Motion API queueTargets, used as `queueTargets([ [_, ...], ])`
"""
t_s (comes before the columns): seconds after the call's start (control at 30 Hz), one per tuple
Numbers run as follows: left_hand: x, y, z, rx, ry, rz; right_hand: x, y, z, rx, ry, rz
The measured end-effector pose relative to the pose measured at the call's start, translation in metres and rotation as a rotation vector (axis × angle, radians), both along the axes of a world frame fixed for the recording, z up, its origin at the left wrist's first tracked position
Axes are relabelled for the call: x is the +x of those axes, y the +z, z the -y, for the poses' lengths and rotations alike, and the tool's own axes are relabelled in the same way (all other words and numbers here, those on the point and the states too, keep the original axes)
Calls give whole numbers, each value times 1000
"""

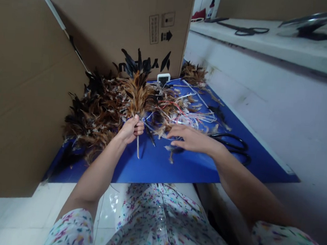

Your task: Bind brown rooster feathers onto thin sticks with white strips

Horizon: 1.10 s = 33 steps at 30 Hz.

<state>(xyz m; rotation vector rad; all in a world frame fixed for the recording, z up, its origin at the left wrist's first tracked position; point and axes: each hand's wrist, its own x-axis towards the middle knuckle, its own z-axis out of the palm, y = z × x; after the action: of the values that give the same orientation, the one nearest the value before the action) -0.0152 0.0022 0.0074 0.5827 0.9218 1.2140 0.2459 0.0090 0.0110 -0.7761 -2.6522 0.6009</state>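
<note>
My left hand (132,130) is closed around the thin stick of a feather duster (139,93). Brown feathers with black tips fan upward above my fist, and the bare stick end (138,147) sticks out below. To its right, my right hand (190,138) hovers low over the table, fingers stretched and thumb apart. A pale thin strip (155,131) runs from near the left fist toward the right fingertips; whether they touch it is unclear. Small loose feathers (172,153) lie under the right hand.
A large heap of feathers (96,109) covers the left of the blue table (159,168). White and red strips (192,119) and black-handled scissors (233,142) lie at right. Cardboard panels (118,19) stand behind and left. More scissors (251,31) rest on the ledge.
</note>
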Motion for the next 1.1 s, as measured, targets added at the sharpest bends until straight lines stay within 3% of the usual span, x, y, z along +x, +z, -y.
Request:
queueTargets([
  [0.2,-5,0,-2,-1,52,6,1,-25,0,-78,9,51],
  [0.67,-6,14,2,12,74,-60,-19,-38,4,178,-55,69],
  [0.87,-5,18,5,37,51,-50,-19,-44,-1,230,-182,-138],
  [1.0,-5,18,5,35,50,-69,-12,-38,-6,226,-270,-291],
  [1.1,-4,17,5,30,51,-72,0,-30,-16,230,-415,-372],
])
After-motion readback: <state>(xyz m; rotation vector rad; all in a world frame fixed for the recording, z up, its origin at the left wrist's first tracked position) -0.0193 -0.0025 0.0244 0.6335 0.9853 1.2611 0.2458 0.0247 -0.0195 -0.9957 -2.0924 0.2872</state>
